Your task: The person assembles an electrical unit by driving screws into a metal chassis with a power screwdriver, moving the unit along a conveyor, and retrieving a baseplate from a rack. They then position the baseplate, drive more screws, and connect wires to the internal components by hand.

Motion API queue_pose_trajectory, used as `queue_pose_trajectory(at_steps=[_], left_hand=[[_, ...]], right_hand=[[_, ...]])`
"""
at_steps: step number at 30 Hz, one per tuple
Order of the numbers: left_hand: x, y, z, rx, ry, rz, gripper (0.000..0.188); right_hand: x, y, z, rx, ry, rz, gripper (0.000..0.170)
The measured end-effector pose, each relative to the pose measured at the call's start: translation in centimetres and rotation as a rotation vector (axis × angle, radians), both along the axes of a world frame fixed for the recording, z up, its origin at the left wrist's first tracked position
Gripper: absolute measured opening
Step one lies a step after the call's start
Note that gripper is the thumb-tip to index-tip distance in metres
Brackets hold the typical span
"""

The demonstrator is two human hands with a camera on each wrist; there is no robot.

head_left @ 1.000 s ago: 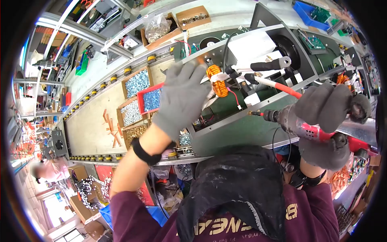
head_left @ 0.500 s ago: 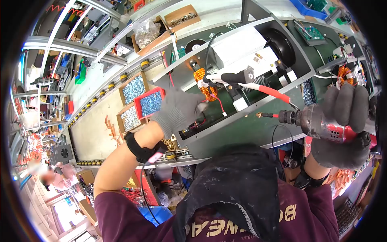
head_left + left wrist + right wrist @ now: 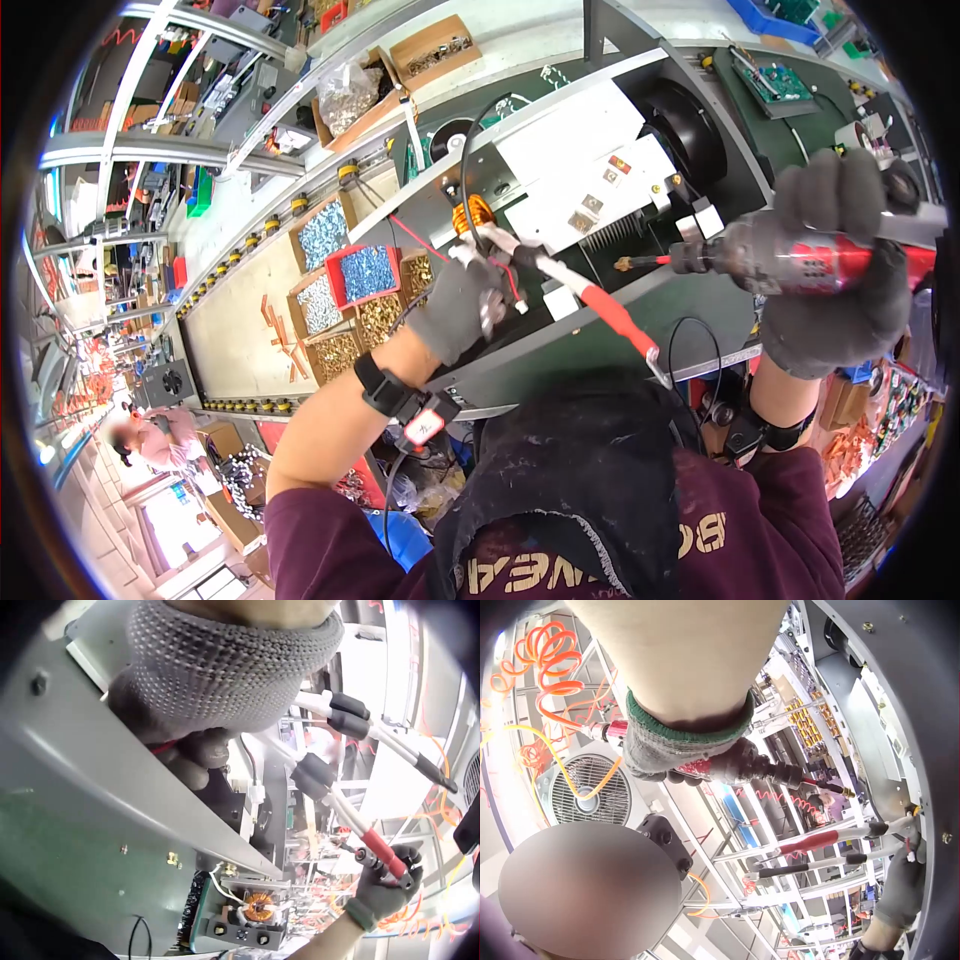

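Note:
My gloved left hand [image 3: 455, 315] grips a pair of white-sleeved cables at the near left end of an open grey metal housing [image 3: 705, 235], just below an orange wound coil [image 3: 472, 215]. One cable has a red sleeve [image 3: 612, 312] and a metal lug, reaching out over the housing's near wall; the other has a black end [image 3: 431, 771]. In my gloved right hand [image 3: 835, 320] is a red and dark power screwdriver [image 3: 780, 255], held level above the housing's right side. Its bit points left, with a brass-coloured piece [image 3: 625, 264] at the tip.
Bins of blue screws [image 3: 368, 272], silver and brass hardware stand left of the housing. Thin copper strips [image 3: 283, 338] lie on the conveyor board. A black fan [image 3: 690, 125] fills the housing's far end. An orange coiled hose [image 3: 555, 660] hangs near the screwdriver.
My left hand has come down from over the coil and drawn the cables nearer, their ends swinging toward me. The right hand has brought the screwdriver up and to the left.

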State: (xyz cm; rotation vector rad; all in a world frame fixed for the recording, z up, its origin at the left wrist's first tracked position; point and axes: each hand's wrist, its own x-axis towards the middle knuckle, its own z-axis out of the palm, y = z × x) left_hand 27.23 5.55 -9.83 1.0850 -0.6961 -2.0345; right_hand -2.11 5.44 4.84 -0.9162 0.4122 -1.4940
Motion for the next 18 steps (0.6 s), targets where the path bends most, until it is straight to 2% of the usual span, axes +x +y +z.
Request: queue_pose_trajectory(at_steps=[1, 2, 4, 5, 6, 10, 12, 14, 16, 17, 18], left_hand=[[-0.5, 0.1, -1.5, -0.166, 0.078, 0.049, 0.013], [-1.4, 0.5, 1.4, 0.004, -0.107, 0.106, 0.011], [-1.8, 1.3, -0.2, -0.162, -0.218, 0.155, 0.007], [-2.4, 0.9, 2.0, 0.073, -0.146, 0.2, 0.009], [-3.0, 1.0, 2.7, 0.106, -0.031, 0.293, 0.014], [-2.2, 1.6, 0.8, 0.089, -0.019, 0.31, 0.02], [-1.9, 1.7, 0.0, -0.368, -0.647, -0.068, 0.018], [-2.8, 1.4, 1.3, -0.263, -0.616, 0.007, 0.016], [-4.1, 0.6, 3.5, -0.074, -0.55, 0.159, 0.013], [-3.9, 0.7, 3.1, -0.07, -0.548, 0.159, 0.013], [-3.5, 0.9, 2.3, -0.054, -0.471, 0.178, 0.013]], right_hand=[[0.1, -0.9, -0.7, -0.031, -0.02, 0.09, 0.027], [0.7, -1.3, -1.3, -0.031, -0.023, 0.085, 0.027], [2.9, -2.4, -2.4, -0.075, -0.012, -0.215, 0.026], [3.9, -2.8, -3.0, -0.075, -0.033, -0.239, 0.032], [4.2, -3.3, -3.6, -0.074, -0.035, -0.241, 0.032], [4.9, -5.3, -6.2, -0.124, 0.134, -0.275, 0.038], [5.7, -5.4, -6.9, -0.039, 0.328, -0.353, 0.042], [6.7, -5.6, -6.2, 0.035, 0.277, -0.338, 0.042], [7.7, -6.1, -5.9, -0.059, 0.18, -0.202, 0.04], [8.2, -6.4, -6.1, -0.075, 0.059, -0.118, 0.039], [8.5, -6.5, -6.1, -0.073, 0.062, -0.117, 0.039]])
